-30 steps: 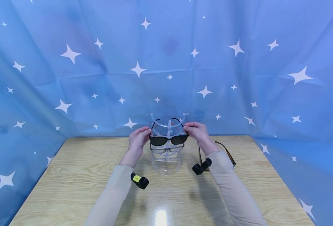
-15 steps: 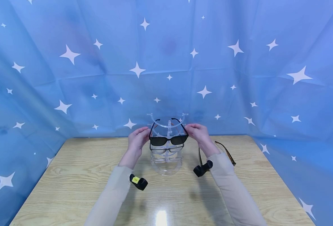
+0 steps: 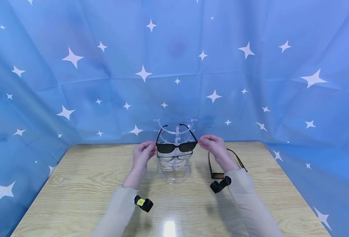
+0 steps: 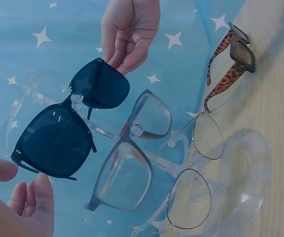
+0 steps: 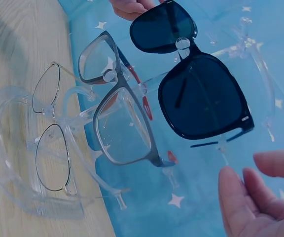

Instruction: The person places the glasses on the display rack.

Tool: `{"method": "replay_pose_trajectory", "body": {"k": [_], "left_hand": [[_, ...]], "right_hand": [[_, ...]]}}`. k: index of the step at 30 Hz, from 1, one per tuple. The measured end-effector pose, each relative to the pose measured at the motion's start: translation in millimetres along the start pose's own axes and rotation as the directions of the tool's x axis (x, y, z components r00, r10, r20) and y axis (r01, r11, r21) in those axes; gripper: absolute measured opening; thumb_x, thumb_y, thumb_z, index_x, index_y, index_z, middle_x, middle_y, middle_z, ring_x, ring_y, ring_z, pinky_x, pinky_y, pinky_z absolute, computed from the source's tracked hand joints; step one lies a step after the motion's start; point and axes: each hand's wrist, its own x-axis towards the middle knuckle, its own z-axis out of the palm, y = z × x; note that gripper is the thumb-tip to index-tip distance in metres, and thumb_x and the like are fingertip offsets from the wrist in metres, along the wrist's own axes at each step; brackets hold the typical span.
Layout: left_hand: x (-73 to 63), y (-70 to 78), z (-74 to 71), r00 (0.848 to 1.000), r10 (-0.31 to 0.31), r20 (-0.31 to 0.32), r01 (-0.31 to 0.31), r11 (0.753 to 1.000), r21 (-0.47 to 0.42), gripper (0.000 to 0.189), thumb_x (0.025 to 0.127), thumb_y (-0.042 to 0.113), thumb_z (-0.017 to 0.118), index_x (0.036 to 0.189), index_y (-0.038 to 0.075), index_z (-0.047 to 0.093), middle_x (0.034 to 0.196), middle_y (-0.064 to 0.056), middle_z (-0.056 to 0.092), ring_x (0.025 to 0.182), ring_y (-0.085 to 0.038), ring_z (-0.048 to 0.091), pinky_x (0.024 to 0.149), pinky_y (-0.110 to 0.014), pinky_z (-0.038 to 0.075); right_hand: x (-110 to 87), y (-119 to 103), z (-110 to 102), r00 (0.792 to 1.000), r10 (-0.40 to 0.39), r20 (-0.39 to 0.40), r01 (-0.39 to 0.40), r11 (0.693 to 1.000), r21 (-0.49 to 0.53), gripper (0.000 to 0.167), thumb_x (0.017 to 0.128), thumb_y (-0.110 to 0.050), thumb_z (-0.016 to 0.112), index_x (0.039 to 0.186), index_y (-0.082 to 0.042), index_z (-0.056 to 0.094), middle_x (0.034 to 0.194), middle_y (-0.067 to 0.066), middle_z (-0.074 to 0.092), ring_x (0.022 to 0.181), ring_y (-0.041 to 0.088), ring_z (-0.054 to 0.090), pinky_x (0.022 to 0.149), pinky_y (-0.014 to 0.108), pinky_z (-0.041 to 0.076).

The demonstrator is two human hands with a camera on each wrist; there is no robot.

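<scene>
Black sunglasses (image 3: 166,148) with dark lenses rest on an upper tier of a clear plastic eyewear stand (image 3: 175,181), temples pointing back. My left hand (image 3: 140,157) is beside their left hinge; in the left wrist view its thumb and fingers (image 4: 44,197) are parted around the frame corner. To the right, my right hand (image 3: 215,148) is apart from the frame, and a gap shows between its fingertips and the hinge in the right wrist view. Below sit grey-framed glasses (image 5: 127,126), then thin wire-rimmed glasses (image 4: 189,198) on the lowest tier.
Tortoiseshell glasses (image 3: 217,175) stand on the wooden table (image 3: 88,184) right of the stand, partly behind my right forearm. The stand's top arc (image 3: 174,132) rises above the sunglasses. A blue star-patterned cloth (image 3: 174,49) hangs behind the table.
Both hands have let go of the black sunglasses' temples. My right hand has moved right and slightly down, my left hand slightly down and left. The sunglasses stay on the stand.
</scene>
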Motion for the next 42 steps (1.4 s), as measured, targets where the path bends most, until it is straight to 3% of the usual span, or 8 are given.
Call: {"method": "replay_pose_trajectory", "body": {"k": [7,14,19,22,29,33,39,42], "left_hand": [[-15.5,-7.2,-6.5,0.999,0.032,0.005,-0.032,0.998,0.053,0.014,0.086,-0.003,0.059,0.098,-0.011,0.058,0.076,-0.006,0.062,0.069,-0.01,0.061,0.07,-0.024,0.055],[-8.5,-50.6,-22.1,0.984,0.154,0.091,-0.154,0.988,-0.013,0.009,0.084,0.005,0.067,0.091,-0.001,0.065,0.078,-0.007,0.064,0.071,-0.014,0.062,0.065,-0.023,0.055],[-34.3,-29.4,-10.4,0.995,0.075,0.067,-0.078,0.996,0.037,0.01,0.085,-0.002,0.061,0.093,-0.008,0.061,0.074,-0.003,0.062,0.069,-0.01,0.061,0.066,-0.021,0.054],[-37.4,-34.6,-9.4,0.993,0.078,0.092,-0.081,0.996,0.025,0.009,0.085,-0.003,0.06,0.093,-0.008,0.061,0.073,-0.002,0.061,0.068,-0.009,0.06,0.065,-0.021,0.054],[17.0,-132.3,-31.0,0.984,0.074,0.164,-0.088,0.993,0.08,0.014,0.085,0.013,0.068,0.097,0.007,0.066,0.086,-0.004,0.067,0.078,-0.015,0.065,0.072,-0.028,0.056],[24.1,-155.0,-28.6,0.98,0.048,0.191,-0.064,0.995,0.077,0.018,0.083,0.012,0.069,0.098,0.003,0.064,0.086,-0.007,0.066,0.078,-0.017,0.065,0.073,-0.031,0.057],[-24.2,-105.7,-4.4,0.954,0.115,0.277,-0.134,0.99,0.05,0.014,0.084,0.008,0.065,0.094,-0.001,0.065,0.079,-0.004,0.064,0.072,-0.012,0.062,0.068,-0.026,0.056],[-44.6,-82.0,10.7,0.965,0.057,0.257,-0.079,0.994,0.073,0.02,0.084,0.004,0.062,0.097,-0.01,0.061,0.076,0.0,0.062,0.07,-0.008,0.059,0.068,-0.024,0.055]], "right_hand": [[-11.0,4.8,-10.2,1.0,-0.002,0.014,0.003,1.0,-0.015,0.032,0.093,-0.004,0.055,0.119,0.014,0.049,0.095,0.006,0.061,0.085,0.009,0.063,0.086,0.024,0.051],[-20.2,10.0,-20.0,1.0,-0.01,0.02,0.011,0.998,-0.058,0.034,0.093,-0.008,0.057,0.119,0.013,0.049,0.099,0.005,0.059,0.091,0.01,0.063,0.091,0.029,0.049],[-27.5,12.2,-25.9,0.999,-0.015,0.028,0.018,0.997,-0.078,0.04,0.093,-0.011,0.058,0.123,0.012,0.048,0.107,0.009,0.058,0.091,0.008,0.062,0.088,0.025,0.05],[-32.1,13.7,-29.0,0.999,-0.023,0.027,0.025,0.996,-0.083,0.037,0.093,-0.011,0.058,0.122,0.011,0.049,0.107,0.009,0.058,0.093,0.01,0.062,0.088,0.025,0.05],[-38.0,18.5,-37.7,1.0,-0.018,0.016,0.019,0.997,-0.081,0.039,0.092,-0.013,0.061,0.12,0.012,0.049,0.1,0.003,0.061,0.091,0.009,0.063,0.087,0.024,0.05],[-40.9,20.4,-43.1,1.0,-0.001,0.011,0.002,0.996,-0.085,0.042,0.092,-0.014,0.06,0.121,0.013,0.047,0.099,0.002,0.061,0.092,0.01,0.063,0.087,0.024,0.051],[-43.2,25.1,-54.5,1.0,0.0,-0.005,0.0,0.998,-0.056,0.041,0.091,-0.012,0.061,0.12,0.013,0.047,0.094,-0.001,0.061,0.087,0.007,0.063,0.084,0.022,0.051],[-45.1,26.4,-59.9,1.0,0.004,-0.008,-0.004,0.999,-0.049,0.04,0.091,-0.012,0.061,0.12,0.012,0.047,0.095,-0.001,0.061,0.088,0.008,0.063,0.084,0.021,0.051]]}}
